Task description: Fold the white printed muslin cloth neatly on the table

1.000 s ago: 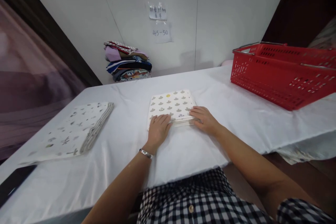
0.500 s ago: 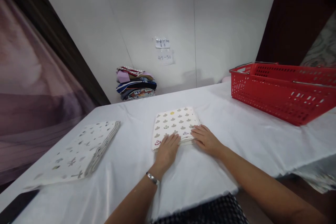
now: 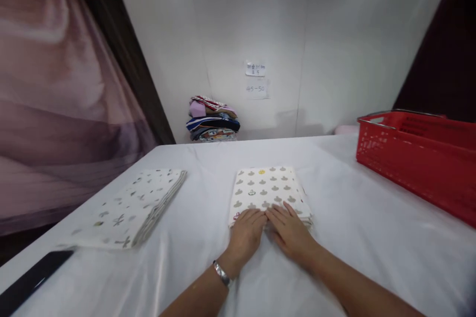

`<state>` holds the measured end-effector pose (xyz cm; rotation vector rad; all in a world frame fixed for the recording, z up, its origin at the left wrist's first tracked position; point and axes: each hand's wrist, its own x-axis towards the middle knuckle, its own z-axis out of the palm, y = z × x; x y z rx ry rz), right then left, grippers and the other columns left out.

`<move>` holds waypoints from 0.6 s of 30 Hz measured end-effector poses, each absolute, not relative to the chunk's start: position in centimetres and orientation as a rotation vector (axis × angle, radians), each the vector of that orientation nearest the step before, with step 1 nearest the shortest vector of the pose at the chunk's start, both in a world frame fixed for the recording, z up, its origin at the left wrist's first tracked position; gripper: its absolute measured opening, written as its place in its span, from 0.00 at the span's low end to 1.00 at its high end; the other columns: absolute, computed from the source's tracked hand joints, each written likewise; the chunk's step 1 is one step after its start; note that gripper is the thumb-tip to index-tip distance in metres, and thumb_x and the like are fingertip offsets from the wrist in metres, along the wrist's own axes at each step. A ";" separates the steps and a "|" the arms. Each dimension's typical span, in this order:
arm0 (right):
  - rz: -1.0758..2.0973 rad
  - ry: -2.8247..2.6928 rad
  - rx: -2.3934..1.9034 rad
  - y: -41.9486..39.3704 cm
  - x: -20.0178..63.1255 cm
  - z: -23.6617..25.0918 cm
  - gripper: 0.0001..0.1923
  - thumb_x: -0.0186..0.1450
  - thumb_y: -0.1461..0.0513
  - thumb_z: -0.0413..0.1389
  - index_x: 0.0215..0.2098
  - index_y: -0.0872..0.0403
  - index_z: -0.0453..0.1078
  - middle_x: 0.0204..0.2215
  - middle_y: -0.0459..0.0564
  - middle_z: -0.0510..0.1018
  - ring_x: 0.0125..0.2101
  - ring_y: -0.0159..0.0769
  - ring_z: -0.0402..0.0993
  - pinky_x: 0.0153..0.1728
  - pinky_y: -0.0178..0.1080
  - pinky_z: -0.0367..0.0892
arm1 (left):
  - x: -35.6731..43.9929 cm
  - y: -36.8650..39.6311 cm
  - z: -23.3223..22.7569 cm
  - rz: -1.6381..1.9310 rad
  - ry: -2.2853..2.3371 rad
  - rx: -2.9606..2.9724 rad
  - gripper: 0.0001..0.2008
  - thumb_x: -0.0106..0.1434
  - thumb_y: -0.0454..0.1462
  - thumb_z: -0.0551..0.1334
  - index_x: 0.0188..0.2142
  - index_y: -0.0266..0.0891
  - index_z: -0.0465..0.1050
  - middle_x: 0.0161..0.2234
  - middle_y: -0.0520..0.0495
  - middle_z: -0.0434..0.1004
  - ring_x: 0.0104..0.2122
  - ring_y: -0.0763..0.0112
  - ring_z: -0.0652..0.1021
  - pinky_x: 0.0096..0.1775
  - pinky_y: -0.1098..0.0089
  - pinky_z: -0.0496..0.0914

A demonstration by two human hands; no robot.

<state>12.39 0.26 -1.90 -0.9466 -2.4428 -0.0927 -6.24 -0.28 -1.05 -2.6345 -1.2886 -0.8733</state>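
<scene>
On the white surface (image 3: 345,237), near the middle, a folded cloth (image 3: 268,192) (cream, printed with small grey shapes) is lying flat. Both hands are resting on its near edge, side by side and almost touching each other. The left hand (image 3: 246,234) is lying palm down with its fingers (image 3: 253,217) stretched out flat over the near left part of the cloth, gripping nothing; a metal watch (image 3: 222,273) is sitting on that wrist. The right hand (image 3: 290,233) is likewise lying open and flat, its fingers (image 3: 277,213) spreading across the near right part of the cloth.

To the left, well apart, a second folded cloth (image 3: 130,208) is lying on the surface, and a dark flat object (image 3: 31,280) is showing at the near left corner. A red basket (image 3: 420,163) is standing at the right. Far back against the wall, a pile of folded clothes (image 3: 212,120) is sitting below two paper notes (image 3: 256,79).
</scene>
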 end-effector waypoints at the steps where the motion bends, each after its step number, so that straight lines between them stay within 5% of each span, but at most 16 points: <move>1: -0.082 -2.453 -0.958 0.4 12.3 -2.4 0.28 0.63 0.65 0.48 0.62 0.56 0.55 0.56 0.56 0.67 0.56 0.48 0.61 0.56 0.57 0.57 | -6.4 -0.4 -0.8 -0.913 -1.320 -2.626 0.15 0.63 0.29 0.51 0.44 0.43 0.71 0.43 0.48 0.77 0.46 0.66 0.74 0.49 0.61 0.69; 9: -0.146 -2.509 -0.828 1.9 13.6 -4.8 0.40 0.62 0.62 0.49 0.67 0.47 0.35 0.59 0.47 0.61 0.55 0.50 0.63 0.50 0.54 0.68 | -8.2 0.8 -0.8 -1.178 -1.771 -2.427 0.11 0.62 0.34 0.55 0.42 0.44 0.73 0.46 0.48 0.75 0.50 0.64 0.71 0.52 0.57 0.65; 18: -0.188 -2.342 -0.832 3.3 13.5 -10.1 0.35 0.65 0.54 0.46 0.67 0.45 0.38 0.52 0.48 0.71 0.47 0.54 0.72 0.40 0.54 0.74 | -7.9 0.5 -0.5 -1.112 -1.992 -2.477 0.19 0.58 0.32 0.55 0.48 0.51 0.70 0.50 0.50 0.72 0.54 0.62 0.67 0.59 0.50 0.55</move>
